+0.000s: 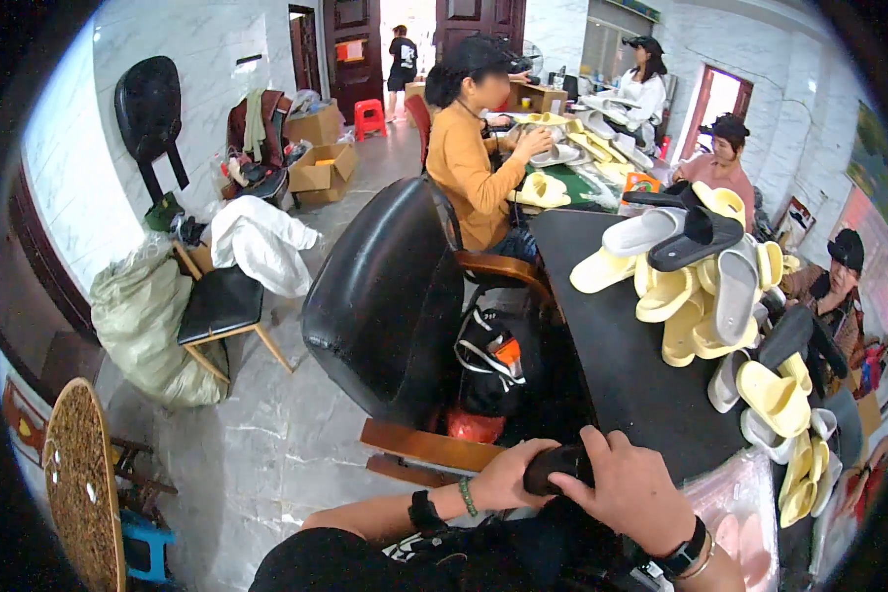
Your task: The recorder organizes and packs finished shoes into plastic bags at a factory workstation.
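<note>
Close to my body, both hands are closed around a small dark rounded object [551, 471], whose kind I cannot make out. My left hand [508, 478] grips it from the left side. Across its top and right side lie the fingers and thumb of my right hand [633, 491]. Part of the object is hidden under the fingers. Just beyond my hands stands the corner of a black table [612, 360], which carries a heap of yellow slippers [669, 296], grey slippers [736, 296] and black slippers [696, 240].
A black armchair [385, 306] stands ahead, with a black bag [491, 365] beside it. Left are a chair [222, 306], a large sack [143, 321] and a round board [79, 483]. A person in orange [464, 168] handles slippers; more people sit beyond. Plastic-wrapped pink slippers [743, 543] lie right.
</note>
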Available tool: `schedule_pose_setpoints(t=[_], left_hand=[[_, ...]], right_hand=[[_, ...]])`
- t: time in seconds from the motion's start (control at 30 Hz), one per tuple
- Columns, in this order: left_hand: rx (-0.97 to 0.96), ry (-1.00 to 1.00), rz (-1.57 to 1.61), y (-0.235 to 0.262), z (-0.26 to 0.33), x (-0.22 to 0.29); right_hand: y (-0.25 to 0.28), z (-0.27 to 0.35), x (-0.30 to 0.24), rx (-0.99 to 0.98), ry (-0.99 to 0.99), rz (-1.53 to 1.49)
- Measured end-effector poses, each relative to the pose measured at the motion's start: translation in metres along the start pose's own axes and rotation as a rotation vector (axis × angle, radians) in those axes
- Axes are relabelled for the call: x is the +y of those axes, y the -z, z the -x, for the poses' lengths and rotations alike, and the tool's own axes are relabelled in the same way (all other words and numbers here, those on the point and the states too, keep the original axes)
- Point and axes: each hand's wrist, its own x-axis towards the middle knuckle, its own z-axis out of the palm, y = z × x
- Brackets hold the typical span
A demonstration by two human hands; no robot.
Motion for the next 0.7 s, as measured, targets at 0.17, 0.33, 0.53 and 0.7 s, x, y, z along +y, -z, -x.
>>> schedule_pose_setpoints(t=[0.17, 0.33, 0.53, 0.7], left_hand=[[-0.012, -0.063, 0.017, 0.003, 0.006, 0.003], [-0.001, -0.041, 0.041, -0.001, 0.011, 0.0], [-0.046, -0.009, 0.177, -0.004, 0.012, 0.007], [0.013, 0.101, 0.039, -0.001, 0.012, 0.0]], right_hand=[[-0.001, 0.006, 0.018, 0.087, 0.313, -0.079], [0.002, 0.015, 0.007, 0.31, 0.488, 0.063], [-0.01, 0.015, 0.014, 0.045, 0.15, -0.061], [0.012, 0.023, 0.027, 0.316, 0.368, -0.039]])
